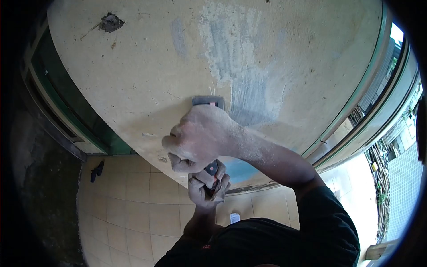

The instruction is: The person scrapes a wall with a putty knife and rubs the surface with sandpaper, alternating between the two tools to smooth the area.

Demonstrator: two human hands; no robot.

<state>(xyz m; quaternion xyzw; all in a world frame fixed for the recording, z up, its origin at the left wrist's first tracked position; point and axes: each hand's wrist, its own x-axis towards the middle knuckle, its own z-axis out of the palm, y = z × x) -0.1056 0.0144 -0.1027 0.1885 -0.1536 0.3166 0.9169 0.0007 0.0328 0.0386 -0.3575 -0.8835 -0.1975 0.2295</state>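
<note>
Fingers curled, my right hand (202,138) is closed on a scraper. The scraper's wide dark blade (207,100) shows beyond the knuckles, against the cream wall (147,66); its grip is hidden in the hand. Pale dust coats this hand and forearm. Just below it, my left hand (207,189) is closed around a tool with a black-and-red handle (211,168), whose rounded end points up toward the right hand. The lower part of that tool is mostly covered by fingers. A pale grey patch (249,95) of filler streaks the wall right of the blade.
A hole (111,22) breaks the wall surface at upper left. A green door frame (100,135) borders the wall's left side, a window frame (356,95) its right. Dark shoes (97,171) and a small white-blue object (235,218) lie on the tiled floor (133,209).
</note>
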